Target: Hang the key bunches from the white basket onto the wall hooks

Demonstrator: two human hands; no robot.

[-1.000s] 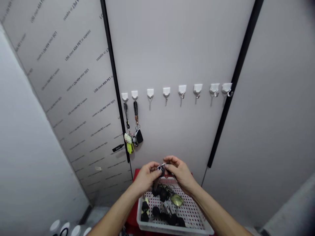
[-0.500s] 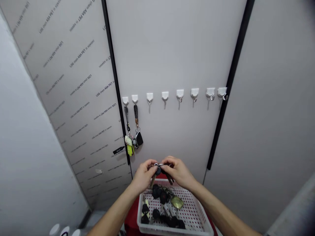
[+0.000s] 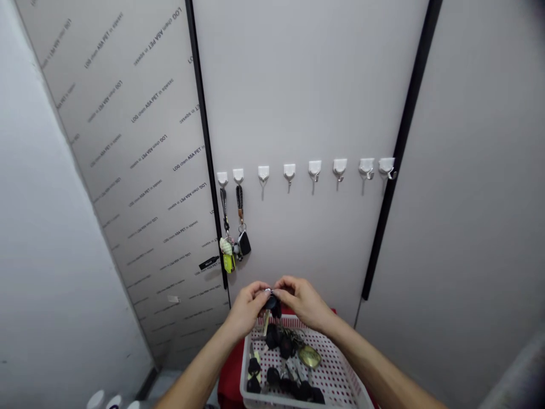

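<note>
My left hand (image 3: pixel 247 309) is closed in a pinch on a bunch of keys (image 3: pixel 271 303), which hang below the fingertips with dark heads and a metal blade. My right hand (image 3: pixel 305 302) meets it from the other side, thumb and finger pinching the small metal ring at the top of the same bunch. The fingers partly hide the ring. Both hands are over the far edge of a white perforated basket (image 3: pixel 357 382). Inside it lie several black-headed keys (image 3: pixel 287 345) and a brass-coloured oval tag (image 3: pixel 310 357).
A row of white hooks (image 3: pixel 314 167) runs across the grey panel ahead. From the two leftmost hang a strap with a yellow-green fob (image 3: pixel 229 263) and a braided strap with a black fob (image 3: pixel 244 243). The basket rests on a red surface (image 3: pixel 230 378). White round tops (image 3: pixel 96 399) show at bottom left.
My hands have drawn closer together at the ring. The keys that hung apart under my right hand now hang beside those at my left fingertips. The view has shifted slightly.
</note>
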